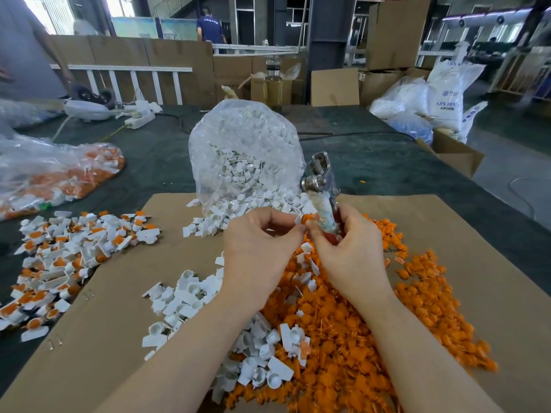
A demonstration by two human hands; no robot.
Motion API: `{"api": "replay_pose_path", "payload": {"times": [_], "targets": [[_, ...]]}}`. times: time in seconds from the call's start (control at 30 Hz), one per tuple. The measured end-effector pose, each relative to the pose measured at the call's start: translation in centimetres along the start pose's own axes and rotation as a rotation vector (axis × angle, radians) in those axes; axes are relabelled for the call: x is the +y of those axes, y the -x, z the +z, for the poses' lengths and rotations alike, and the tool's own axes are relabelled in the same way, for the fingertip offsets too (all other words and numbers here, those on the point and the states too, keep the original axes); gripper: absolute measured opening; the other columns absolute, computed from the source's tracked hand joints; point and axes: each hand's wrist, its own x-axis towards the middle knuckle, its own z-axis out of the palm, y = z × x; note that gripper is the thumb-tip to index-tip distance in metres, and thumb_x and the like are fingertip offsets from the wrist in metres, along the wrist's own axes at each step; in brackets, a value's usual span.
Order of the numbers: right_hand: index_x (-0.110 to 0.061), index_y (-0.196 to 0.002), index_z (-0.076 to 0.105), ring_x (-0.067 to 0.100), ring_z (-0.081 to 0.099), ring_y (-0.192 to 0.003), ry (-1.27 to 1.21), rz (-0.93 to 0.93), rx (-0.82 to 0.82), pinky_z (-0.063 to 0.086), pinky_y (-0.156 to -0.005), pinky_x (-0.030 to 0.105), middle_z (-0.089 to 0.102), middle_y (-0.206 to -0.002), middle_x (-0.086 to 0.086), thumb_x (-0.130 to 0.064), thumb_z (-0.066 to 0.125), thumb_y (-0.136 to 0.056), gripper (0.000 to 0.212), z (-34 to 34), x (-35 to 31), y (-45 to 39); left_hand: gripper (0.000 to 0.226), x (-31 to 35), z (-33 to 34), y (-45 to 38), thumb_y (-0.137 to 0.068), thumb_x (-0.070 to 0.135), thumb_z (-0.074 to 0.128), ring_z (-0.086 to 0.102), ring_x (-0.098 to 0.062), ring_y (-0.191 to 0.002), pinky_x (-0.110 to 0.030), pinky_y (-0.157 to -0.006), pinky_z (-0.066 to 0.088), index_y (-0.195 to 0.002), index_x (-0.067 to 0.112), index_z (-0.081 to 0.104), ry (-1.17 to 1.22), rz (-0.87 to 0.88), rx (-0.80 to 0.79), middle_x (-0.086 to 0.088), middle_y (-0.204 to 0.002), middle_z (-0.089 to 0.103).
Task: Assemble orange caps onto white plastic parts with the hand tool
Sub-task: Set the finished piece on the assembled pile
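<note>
Two hands — left hand [262, 248], right hand [348, 245] — pinch one orange cap [308, 218].

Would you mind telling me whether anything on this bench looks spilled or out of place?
Yes: the clear bag of white parts lies open, its contents spilling onto the cardboard sheet. White parts are also mixed into the orange cap pile, and one stray orange bit lies on the dark table.

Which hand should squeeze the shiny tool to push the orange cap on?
Probably the right hand: it already grips the hand tool by its handles. The left hand pinches the white part with the orange cap, so it can feed that into the tool.
</note>
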Motion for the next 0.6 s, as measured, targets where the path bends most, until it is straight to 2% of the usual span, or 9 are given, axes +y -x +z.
{"api": "replay_pose_path", "payload": {"times": [0.1, 0.17, 0.27, 0.4, 0.47, 0.53, 0.6], "targets": [[-0.021, -0.087, 0.062, 0.007, 0.06, -0.064, 0.007, -0.008, -0.033, 0.048, -0.053, 0.027, 0.063, -0.072, -0.012, -0.024, 0.071, -0.086, 0.01, -0.1, 0.1, -0.2, 0.011, -0.1, 0.0, 0.0, -0.075, 0.014, 0.08, 0.067, -0.004, -0.065, -0.017, -0.06, 0.052, -0.074, 0.024, 0.075, -0.006, -0.001, 0.013, 0.011, -0.07, 0.073], [-0.022, -0.087, 0.061, 0.006, 0.059, -0.064, 0.006, -0.001, -0.073, 0.044, -0.054, 0.021, 0.061, -0.071, -0.014, -0.022, 0.071, -0.086, 0.009, -0.2, 0.2, -0.2, 0.011, -0.1, 0.1, 0.0, -0.075, 0.016, 0.08, 0.066, -0.001, -0.064, -0.015, -0.059, 0.052, -0.073, 0.024, 0.074, -0.011, 0.001, 0.02, 0.012, -0.069, 0.072], [-0.019, -0.087, 0.062, 0.007, 0.056, -0.061, -0.003, 0.024, -0.138, 0.043, -0.055, 0.025, 0.059, -0.068, -0.011, -0.016, 0.068, -0.085, 0.007, -0.3, 0.4, -0.3, 0.011, -0.2, 0.1, 0.0, -0.072, 0.024, 0.083, 0.066, -0.002, -0.063, -0.015, -0.059, 0.052, -0.071, 0.024, 0.072, -0.03, -0.013, 0.037, 0.012, -0.068, 0.072], [-0.021, -0.087, 0.062, 0.006, 0.056, -0.062, 0.002, 0.032, -0.22, 0.043, -0.055, 0.021, 0.06, -0.067, -0.012, -0.015, 0.066, -0.085, 0.008, -0.7, 0.3, -0.6, 0.013, -0.3, 0.1, -0.2, -0.076, 0.03, 0.082, 0.068, -0.011, -0.065, -0.025, -0.062, 0.057, -0.071, 0.025, 0.07, -0.054, -0.03, 0.05, 0.008, -0.067, 0.072], [-0.021, -0.085, 0.062, 0.004, 0.054, -0.06, -0.033, 0.034, -0.266, 0.038, -0.052, 0.016, 0.059, -0.065, -0.013, -0.014, 0.066, -0.085, 0.007, -1.1, 0.3, -0.8, 0.012, -0.3, 0.0, -0.3, -0.079, 0.026, 0.08, 0.069, -0.013, -0.064, -0.023, -0.057, 0.056, -0.075, 0.024, 0.07, -0.036, -0.044, 0.038, 0.003, -0.067, 0.072], [-0.017, -0.088, 0.064, 0.008, 0.055, -0.064, -0.046, 0.053, -0.34, 0.041, -0.053, 0.02, 0.062, -0.071, -0.007, -0.013, 0.067, -0.085, 0.005, -1.9, 0.5, -1.1, 0.009, -0.3, -0.1, -0.4, -0.082, 0.018, 0.078, 0.07, -0.012, -0.062, -0.015, -0.05, 0.051, -0.08, 0.017, 0.07, 0.047, -0.075, 0.025, -0.002, -0.068, 0.072], [-0.018, -0.094, 0.065, 0.013, 0.059, -0.073, -0.059, 0.097, -0.44, 0.045, -0.062, 0.025, 0.065, -0.081, -0.001, -0.014, 0.068, -0.084, 0.01, -2.9, 0.8, -1.4, 0.008, -0.3, -0.3, -0.6, -0.084, 0.012, 0.076, 0.072, -0.01, -0.064, -0.014, -0.051, 0.051, -0.082, 0.013, 0.069, 0.118, -0.089, 0.014, -0.002, -0.067, 0.072]]}}
